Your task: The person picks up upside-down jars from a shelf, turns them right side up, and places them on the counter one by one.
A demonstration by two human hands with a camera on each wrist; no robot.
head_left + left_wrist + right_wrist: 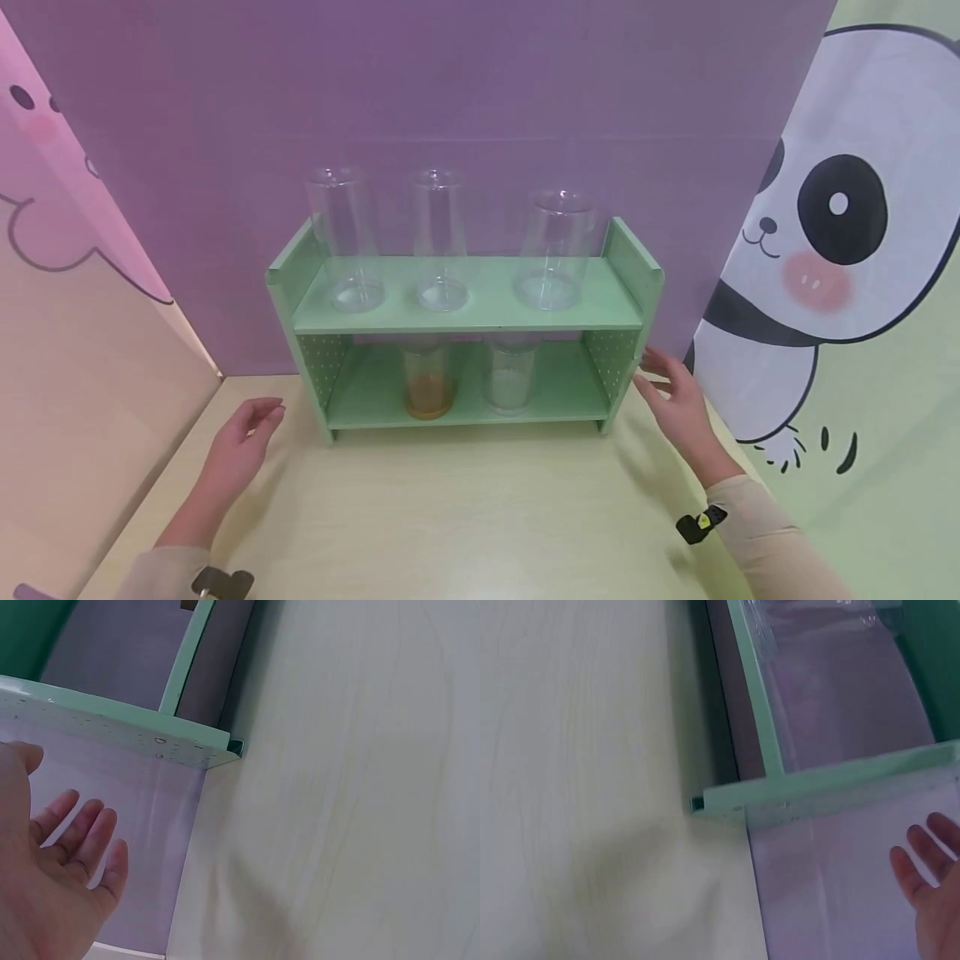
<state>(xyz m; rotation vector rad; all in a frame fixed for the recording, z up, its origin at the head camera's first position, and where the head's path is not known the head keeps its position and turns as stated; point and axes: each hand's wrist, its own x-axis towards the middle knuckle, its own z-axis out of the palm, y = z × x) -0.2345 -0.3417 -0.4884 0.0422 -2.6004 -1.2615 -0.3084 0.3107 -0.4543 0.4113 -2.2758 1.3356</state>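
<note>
A green two-tier shelf [468,321] stands at the back of the table. My left hand [238,450] is off its left side, fingers loosely bent and holding nothing; the left wrist view shows a gap between this hand [64,877] and the side panel [112,720]. Beside the right panel is my right hand [678,408], fingers spread and empty. In the right wrist view its fingers [909,876] appear apart from the panel. On the upper tier stand a tall clear glass [345,242], a narrower one [441,242] and a wide one [555,250].
The lower tier holds a glass with an amber bottom [429,387] and a clear glass [510,379]. Behind the shelf rises a purple wall [480,83]. A panda picture [825,233] covers the right wall. The pale table [465,517] extends in front.
</note>
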